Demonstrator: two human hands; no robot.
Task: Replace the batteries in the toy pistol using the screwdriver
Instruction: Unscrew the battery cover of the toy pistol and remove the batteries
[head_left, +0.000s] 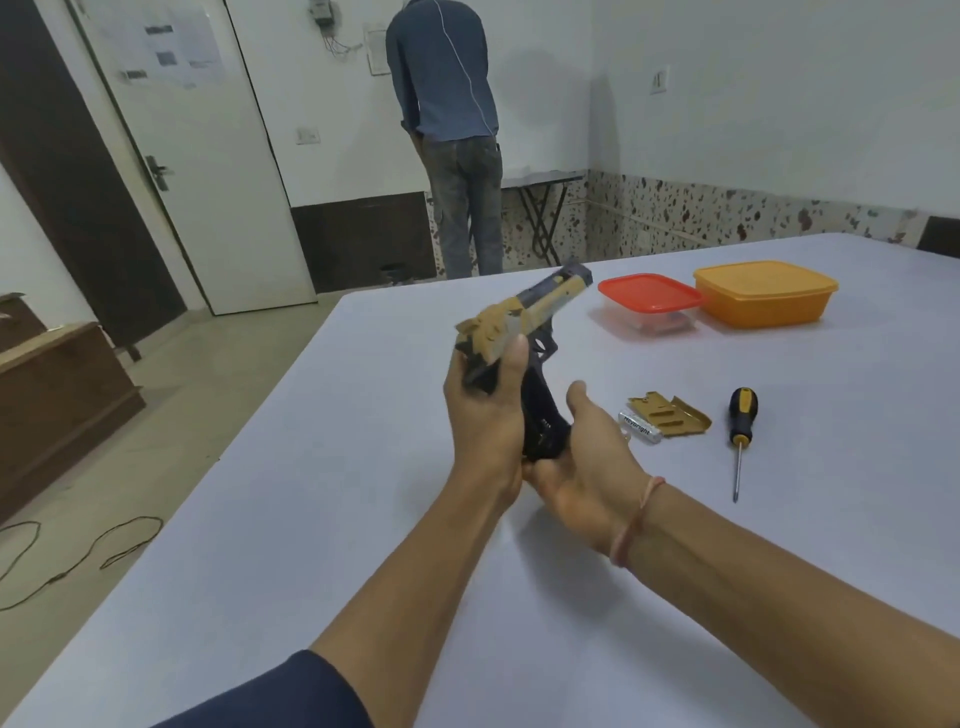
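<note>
Above the surface (363, 519), the toy pistol (524, 312) is held muzzle up and away. The left hand (480, 410) has its fingers wrapped round the rear of the frame, and the right hand (587, 467) is cupped under the butt with its fingers loose, gripping nothing. It looks like light, hollow plastic, rigid but easy to crack at the seams, so the thick grip is the place to hold it. Right of the pistol lie a battery (640, 427), the gold cover (670, 415) and, beyond them, the screwdriver (740, 421).
</note>
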